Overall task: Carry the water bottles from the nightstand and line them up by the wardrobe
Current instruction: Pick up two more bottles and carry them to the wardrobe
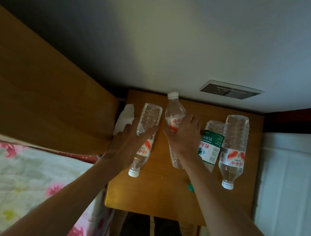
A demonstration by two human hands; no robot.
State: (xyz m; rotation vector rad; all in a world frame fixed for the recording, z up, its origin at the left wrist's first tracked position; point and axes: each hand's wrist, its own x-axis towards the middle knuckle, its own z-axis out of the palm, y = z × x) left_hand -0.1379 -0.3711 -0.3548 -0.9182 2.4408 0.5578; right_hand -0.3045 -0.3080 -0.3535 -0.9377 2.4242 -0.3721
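Left bottle (pixel 150 115), cap toward you, gripped mid-body by your left hand (pixel 126 143). Second bottle (pixel 174 114), cap toward wall (pixel 178 43), gripped by your right hand (pixel 184 138). Green-label bottle (pixel 210 147) and right bottle (pixel 233 146) lie free, side by side. All over nightstand (pixel 158 192); tissue (pixel 124 118) at left edge.

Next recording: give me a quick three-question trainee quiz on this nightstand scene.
1. Fill in: the left hand grips the leftmost clear plastic bottle, whose cap is ___.
2. What grips the clear red-labelled bottle with its cap towards the wall? A left hand; B right hand; C neither.
3. True or false: the green-labelled clear bottle stands upright on the wooden nightstand.
Key: 1 white; 2 B; 3 false.
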